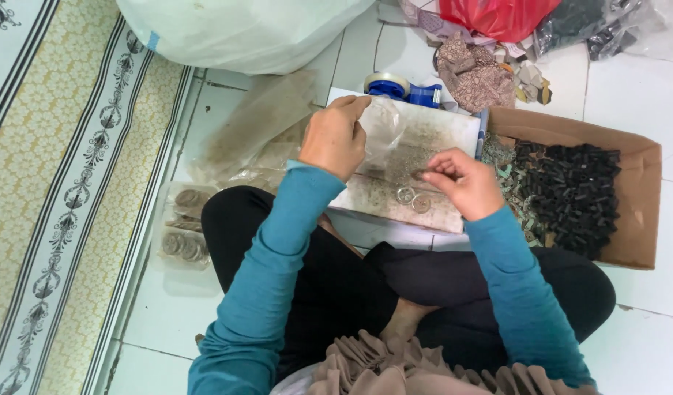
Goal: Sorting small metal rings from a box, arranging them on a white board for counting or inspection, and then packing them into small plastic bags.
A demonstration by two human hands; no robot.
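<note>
Left hand point(335, 137) holds clear, crinkled plastic bag point(395, 139).

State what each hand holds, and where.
Left hand grips the clear plastic bag at its top edge; right hand pinches something too small to identify.

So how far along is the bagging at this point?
Done: filled clear packets lie on the floor beside the left knee. In hand: the left hand holds a clear bag over the white board, while the right hand pinches something small above two loose rings. Left: the cardboard box holds many black pieces.
</note>
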